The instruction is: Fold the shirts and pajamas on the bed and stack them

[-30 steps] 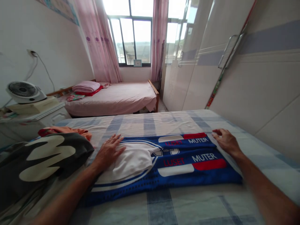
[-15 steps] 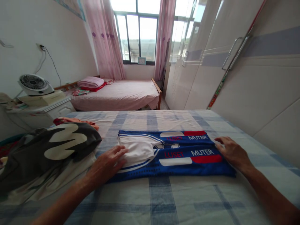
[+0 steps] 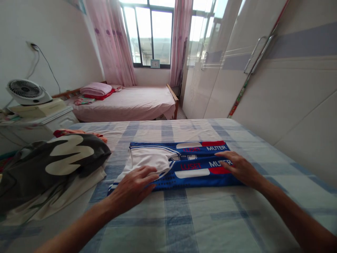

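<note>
A blue, white and red jersey lies folded lengthwise on the bed in front of me, its printed words facing up. Over its white left part rests my left hand, fingers stretched out and apart. My right hand is above the printed right part, covering some letters. Its fingers are extended, with no cloth visibly pinched between them. Whether the fingertips press on the fabric I cannot tell.
The jersey lies on a blue and white checked bedsheet. To the left is a heap with a dark grey garment. A fan stands on a cabinet. Beyond are a pink bed and a white wardrobe on the right.
My right hand has moved left, from the jersey's right end onto its lettering. My left hand has shifted right over the white part. The view has tilted slightly.
</note>
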Demonstrator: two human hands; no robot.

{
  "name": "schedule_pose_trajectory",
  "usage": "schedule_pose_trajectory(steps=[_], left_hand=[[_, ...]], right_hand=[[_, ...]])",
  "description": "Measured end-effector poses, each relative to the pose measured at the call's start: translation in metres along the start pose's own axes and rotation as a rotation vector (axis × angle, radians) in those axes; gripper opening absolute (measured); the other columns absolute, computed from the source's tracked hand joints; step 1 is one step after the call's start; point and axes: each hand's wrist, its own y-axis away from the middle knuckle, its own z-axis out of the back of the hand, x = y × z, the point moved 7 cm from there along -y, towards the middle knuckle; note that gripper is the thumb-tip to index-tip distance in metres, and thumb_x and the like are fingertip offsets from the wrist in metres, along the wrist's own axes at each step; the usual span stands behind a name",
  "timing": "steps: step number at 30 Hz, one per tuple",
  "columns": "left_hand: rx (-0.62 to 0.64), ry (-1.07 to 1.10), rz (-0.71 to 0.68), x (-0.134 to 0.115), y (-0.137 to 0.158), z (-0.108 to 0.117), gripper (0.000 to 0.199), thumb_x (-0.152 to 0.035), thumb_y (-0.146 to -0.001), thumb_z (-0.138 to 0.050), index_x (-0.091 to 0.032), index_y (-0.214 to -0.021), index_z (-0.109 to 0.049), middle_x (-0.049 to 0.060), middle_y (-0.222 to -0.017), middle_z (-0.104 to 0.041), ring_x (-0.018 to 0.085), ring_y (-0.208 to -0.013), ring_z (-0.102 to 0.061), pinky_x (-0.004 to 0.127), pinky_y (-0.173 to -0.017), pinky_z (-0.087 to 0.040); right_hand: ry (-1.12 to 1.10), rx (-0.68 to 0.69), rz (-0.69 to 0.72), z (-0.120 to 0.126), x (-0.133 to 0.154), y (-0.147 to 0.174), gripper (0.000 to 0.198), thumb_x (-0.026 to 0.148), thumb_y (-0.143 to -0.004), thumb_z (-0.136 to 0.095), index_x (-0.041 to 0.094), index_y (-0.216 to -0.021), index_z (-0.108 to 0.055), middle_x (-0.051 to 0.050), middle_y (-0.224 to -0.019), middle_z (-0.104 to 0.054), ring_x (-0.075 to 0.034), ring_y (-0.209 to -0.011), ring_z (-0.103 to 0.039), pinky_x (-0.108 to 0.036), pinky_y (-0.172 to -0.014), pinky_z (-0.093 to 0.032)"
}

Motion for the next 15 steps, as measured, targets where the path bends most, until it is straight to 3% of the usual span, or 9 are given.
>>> schedule_pose_trajectory(steps=[3, 6, 11, 15], left_hand=[[0.019, 0.01, -0.018, -0.005, -0.04, -0.019, 0.027, -0.022, -0.089, -0.05, -0.02, -0.114, -0.06, 0.009, -0.126, -0.056, 0.023, -0.116, -0.052, 0.039, -0.096, -0.047], [0.05, 0.004, 0.013, 0.0, -0.059, -0.043, 0.033, -0.024, -0.088, -0.054, -0.018, -0.12, -0.058, 0.012, -0.134, -0.051, 0.026, -0.124, -0.047, 0.043, -0.101, -0.044], [0.024, 0.054, 0.091, 0.014, -0.054, -0.058, 0.036, -0.026, -0.091, -0.049, -0.019, -0.126, -0.052, 0.009, -0.134, -0.052, 0.023, -0.124, -0.047, 0.041, -0.103, -0.042], [0.013, 0.077, 0.11, 0.017, -0.051, -0.056, 0.035, -0.027, -0.091, -0.048, -0.021, -0.125, -0.053, 0.007, -0.134, -0.053, 0.022, -0.123, -0.047, 0.04, -0.104, -0.042]], right_hand=[[0.033, 0.099, 0.116, -0.021, 0.026, -0.025, 0.037, 0.026, -0.084, -0.046, 0.023, -0.117, -0.061, -0.007, -0.115, -0.064, -0.023, -0.112, -0.054, -0.04, -0.096, -0.04], [0.181, 0.175, 0.132, -0.034, 0.03, -0.037, 0.037, 0.018, -0.079, -0.047, 0.022, -0.112, -0.063, -0.008, -0.109, -0.065, -0.025, -0.105, -0.055, -0.041, -0.092, -0.038], [0.297, 0.202, 0.078, -0.022, 0.003, -0.036, 0.018, 0.018, -0.072, -0.051, 0.02, -0.083, -0.065, -0.008, -0.094, -0.065, -0.023, -0.093, -0.055, -0.035, -0.083, -0.038], [-0.004, 0.223, -0.073, -0.004, -0.028, -0.025, 0.022, 0.033, -0.082, -0.044, 0.02, -0.086, -0.061, -0.005, -0.09, -0.065, -0.019, -0.084, -0.057, -0.031, -0.076, -0.042]])
